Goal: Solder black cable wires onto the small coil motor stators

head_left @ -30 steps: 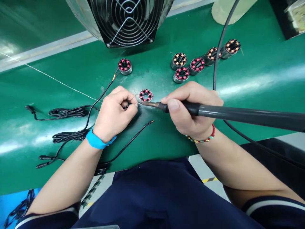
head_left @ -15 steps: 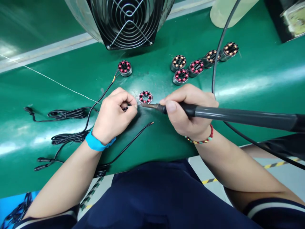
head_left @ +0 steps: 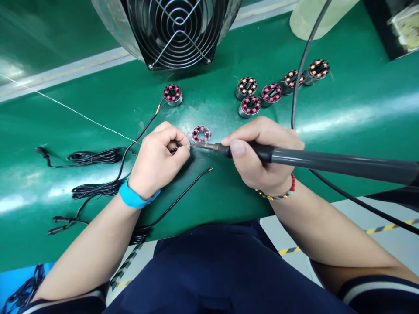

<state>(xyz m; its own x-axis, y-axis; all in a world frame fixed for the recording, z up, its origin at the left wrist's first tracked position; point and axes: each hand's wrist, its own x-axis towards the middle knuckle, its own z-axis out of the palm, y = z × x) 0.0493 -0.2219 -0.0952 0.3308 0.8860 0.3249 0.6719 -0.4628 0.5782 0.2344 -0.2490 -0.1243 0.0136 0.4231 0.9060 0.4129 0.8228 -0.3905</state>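
My left hand, with a blue band at the wrist, pinches a thin silvery wire that runs in from the upper left, and a black cable end shows between its fingers. My right hand is wrapped round a soldering iron. The iron's metal tip lies just right of my left fingertips, at the near edge of a round coil core with red windings. Whether the tip touches the core or the wire is too small to tell.
A black fan stands at the back. Several coil cores sit at the back right; another core with a cable is behind my left hand. Coiled black cables lie left. The iron's cord crosses the right side.
The whole view has shifted slightly. Both hands keep their grips, and the iron's tip stays beside the core and my left fingertips.
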